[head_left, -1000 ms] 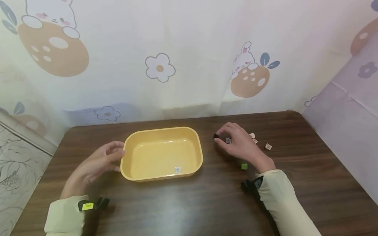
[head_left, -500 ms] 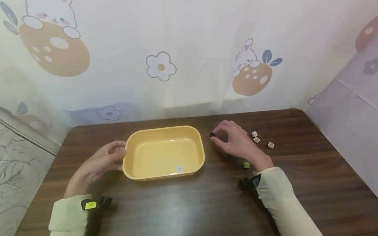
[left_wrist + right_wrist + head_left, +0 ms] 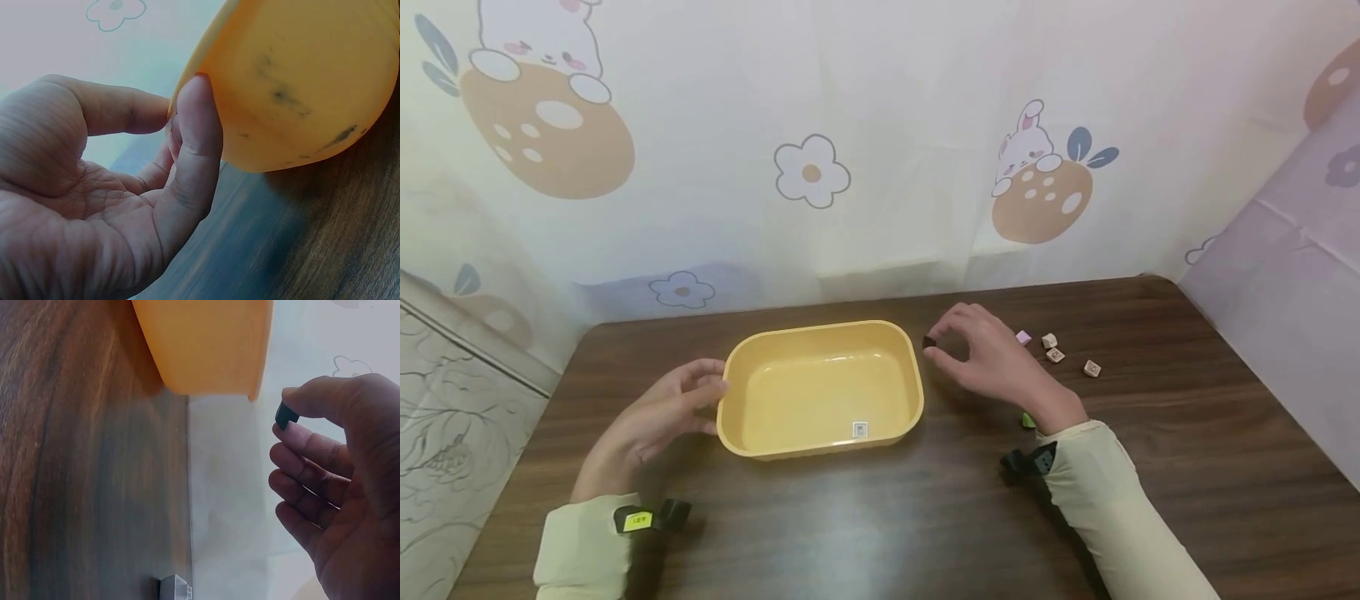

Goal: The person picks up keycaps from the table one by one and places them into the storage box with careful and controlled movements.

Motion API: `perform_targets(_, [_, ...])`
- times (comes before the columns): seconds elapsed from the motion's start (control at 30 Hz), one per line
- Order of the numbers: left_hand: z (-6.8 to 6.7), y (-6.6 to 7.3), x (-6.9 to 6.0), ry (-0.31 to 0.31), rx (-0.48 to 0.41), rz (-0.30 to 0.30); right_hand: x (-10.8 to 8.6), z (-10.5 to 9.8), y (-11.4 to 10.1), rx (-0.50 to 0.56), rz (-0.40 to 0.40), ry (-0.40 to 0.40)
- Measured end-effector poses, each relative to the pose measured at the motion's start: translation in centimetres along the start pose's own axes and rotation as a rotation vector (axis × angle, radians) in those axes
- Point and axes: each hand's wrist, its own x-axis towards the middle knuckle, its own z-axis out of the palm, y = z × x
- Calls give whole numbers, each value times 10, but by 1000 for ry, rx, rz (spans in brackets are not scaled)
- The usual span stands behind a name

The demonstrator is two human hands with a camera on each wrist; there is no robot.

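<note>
Dark brown wood-grain tabletop (image 3: 850, 533), rounded far corners. Behind it, creased cream cloth backdrop (image 3: 917, 83) printed with white rabbits (image 3: 538, 37), orange-brown spotted shapes (image 3: 587, 146), outlined flowers (image 3: 812, 172). Far left, white line-drawn floral panel (image 3: 448, 454); far right, pale lilac cloth (image 3: 1285, 308).

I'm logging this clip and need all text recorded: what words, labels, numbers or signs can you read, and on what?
None can be read for certain.
Left wrist's yellow label: dark characters, too blurred.
Right wrist's grey label: marks, too small.
Square block in the yellow tray: printed mark, too small.
Pale blocks: any marks too small.
</note>
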Motion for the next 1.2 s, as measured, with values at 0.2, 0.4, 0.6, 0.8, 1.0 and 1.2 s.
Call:
perform_targets(0.2, [0,-1,1,-3,-5,2,1,1,-4,13,2,-9])
perform_targets(0.4, [1,0,1,-5,-4,5,2,4,-8,19,3,-13])
perform_targets(0.6, [2,1,2,-1,-3,1,6,5,-13,18,2,-26])
perform_targets(0.8, [2,1,1,5,-5,2,9,6,-17,29,-8,-31])
perform_targets(1.0, [3,2,0,11,-10,-1,12,9,-21,23,-30,-30])
perform_targets(1.2, [3,2,0,9,-13,5,15,11,-25,28,-53,-26])
